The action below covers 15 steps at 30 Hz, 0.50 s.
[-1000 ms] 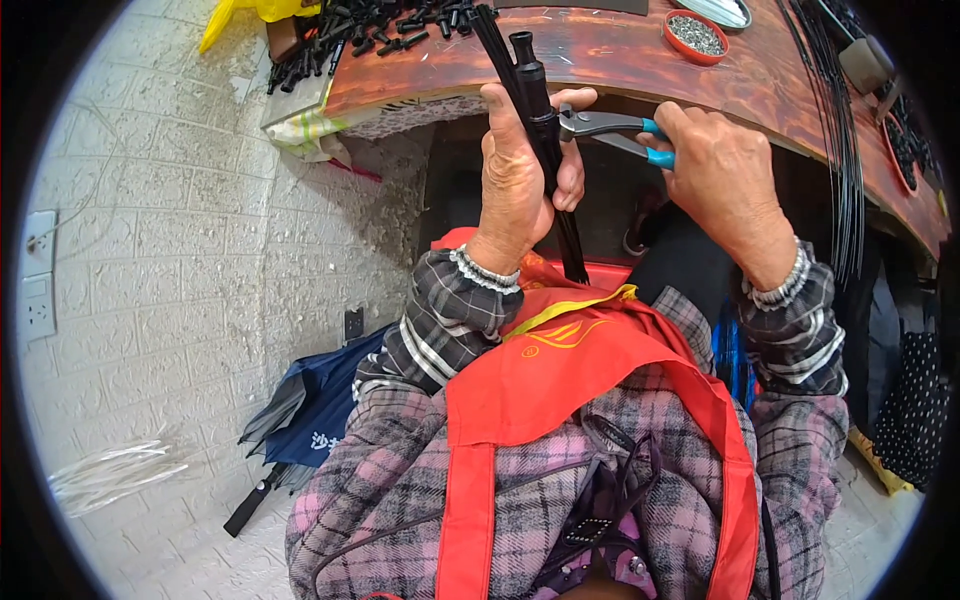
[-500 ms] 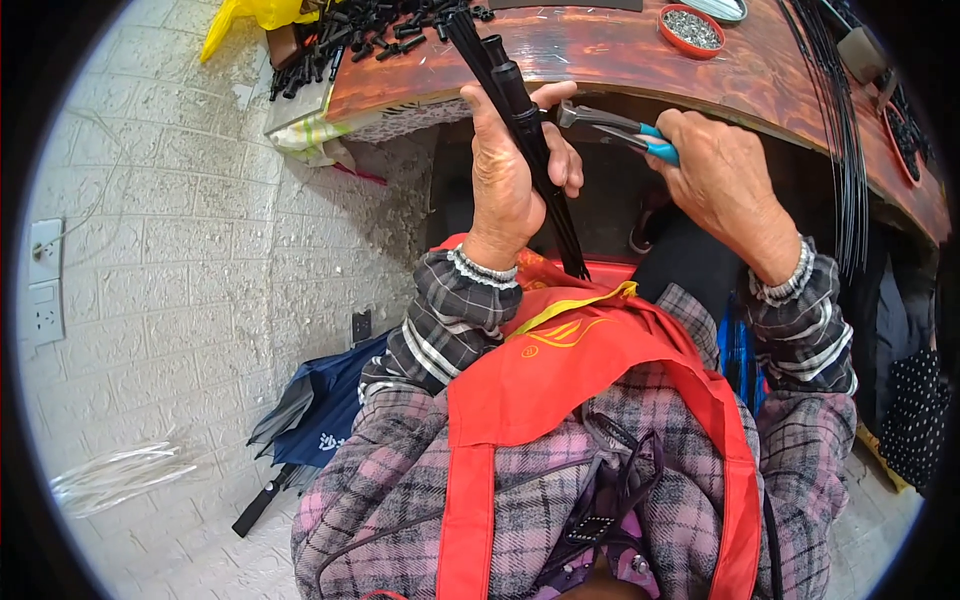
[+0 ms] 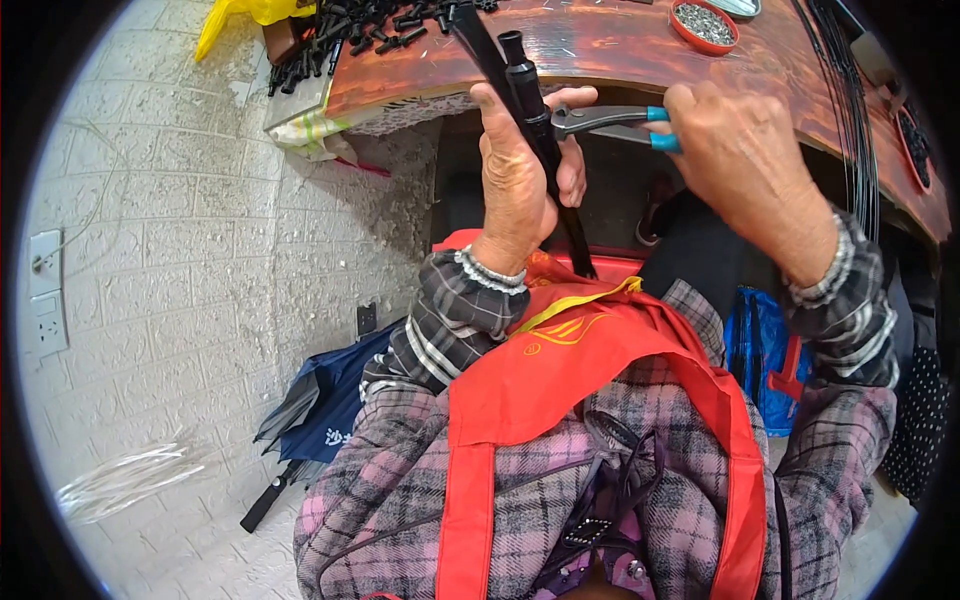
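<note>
While the left hand stands upright at 12 o'clock, palm and thumb to one side and fingers curled behind, it grasps a bundle of slender black rods together with a stepped black tubular fitting. The bundle slants from 11 toward 5 o'clock, its lower end reaching the red apron; whether it rests there cannot be told. The fitting lies at 12 o'clock, raised over the lap and in front of the wooden table. This grip probably steadies the rods while leaving the fitting's upper part uncovered for the tool.

The right hand, at 2 o'clock, has its fingers clenched round the teal handles of a pair of pliers. The metal head points toward 9 o'clock and meets the fitting's side beside the left fingers; whether the jaws bite or merely lie alongside cannot be told. Approaching crosswise presumably keeps the two hands apart and the point of contact in sight.

At 11 o'clock lies a pile of black fittings; at 1 o'clock, a red bowl of small silvery pieces; at 2 o'clock, further rods overhang the table edge. Such placing likely keeps supplies within reach.
</note>
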{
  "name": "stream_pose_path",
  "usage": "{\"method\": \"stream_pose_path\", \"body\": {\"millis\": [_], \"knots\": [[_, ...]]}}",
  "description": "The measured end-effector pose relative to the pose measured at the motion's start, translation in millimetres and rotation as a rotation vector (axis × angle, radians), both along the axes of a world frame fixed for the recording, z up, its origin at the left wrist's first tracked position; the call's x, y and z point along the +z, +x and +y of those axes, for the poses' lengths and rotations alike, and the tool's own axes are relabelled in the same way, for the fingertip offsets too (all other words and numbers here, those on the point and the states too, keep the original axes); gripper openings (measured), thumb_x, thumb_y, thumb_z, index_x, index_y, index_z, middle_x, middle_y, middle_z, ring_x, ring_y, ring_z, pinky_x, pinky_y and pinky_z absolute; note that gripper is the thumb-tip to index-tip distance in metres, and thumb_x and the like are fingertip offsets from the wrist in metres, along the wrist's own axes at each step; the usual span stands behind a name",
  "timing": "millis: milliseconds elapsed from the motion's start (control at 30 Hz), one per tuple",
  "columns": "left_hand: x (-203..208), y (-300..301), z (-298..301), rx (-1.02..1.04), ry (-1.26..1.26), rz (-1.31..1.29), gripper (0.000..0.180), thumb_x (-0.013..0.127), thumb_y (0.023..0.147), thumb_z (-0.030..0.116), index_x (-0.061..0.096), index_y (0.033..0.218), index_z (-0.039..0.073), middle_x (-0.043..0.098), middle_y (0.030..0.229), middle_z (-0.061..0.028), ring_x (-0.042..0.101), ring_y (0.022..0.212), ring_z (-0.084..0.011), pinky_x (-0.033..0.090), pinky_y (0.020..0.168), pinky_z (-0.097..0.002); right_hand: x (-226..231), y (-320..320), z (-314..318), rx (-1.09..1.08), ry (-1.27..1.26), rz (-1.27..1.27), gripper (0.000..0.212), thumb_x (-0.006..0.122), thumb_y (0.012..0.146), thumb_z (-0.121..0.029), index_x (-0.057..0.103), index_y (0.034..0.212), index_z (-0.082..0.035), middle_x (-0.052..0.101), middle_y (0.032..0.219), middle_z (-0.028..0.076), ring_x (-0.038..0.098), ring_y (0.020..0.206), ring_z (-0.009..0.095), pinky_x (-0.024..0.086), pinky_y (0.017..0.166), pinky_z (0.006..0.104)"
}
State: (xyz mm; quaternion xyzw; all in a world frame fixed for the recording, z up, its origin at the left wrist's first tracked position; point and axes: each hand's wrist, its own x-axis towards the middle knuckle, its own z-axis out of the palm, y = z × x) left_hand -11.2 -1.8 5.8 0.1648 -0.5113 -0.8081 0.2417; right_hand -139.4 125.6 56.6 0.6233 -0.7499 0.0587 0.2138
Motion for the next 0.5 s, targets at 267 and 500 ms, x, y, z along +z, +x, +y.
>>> {"method": "stream_pose_path", "body": {"millis": [267,500], "knots": [[-7,3,-12,-0.011,0.017,0.028,0.088,0.02,0.072,0.074,0.048,0.108,-0.002,0.033,0.04,0.0007,0.031,0.033,-0.0107,0.03,0.035,-0.0239,-18,14,-12,-0.105,0.035,-0.242,0.019,0.061,0.073,-0.017,0.047,0.073,-0.003,0.055,0.065,0.013,0.057,0.059,0.028,0.044,0.051,0.0357],[-6,-1,-10,0.016,0.05,0.003,0.087,0.022,0.071,0.075,0.052,0.103,0.0,0.035,0.039,0.0009,0.034,0.032,-0.0102,0.03,0.033,-0.0232,-18,13,-6,-0.096,0.016,-0.284,0.019,0.061,0.073,-0.018,0.048,0.075,-0.003,0.056,0.065,0.013,0.057,0.06,0.029,0.044,0.052,0.0367]]}}
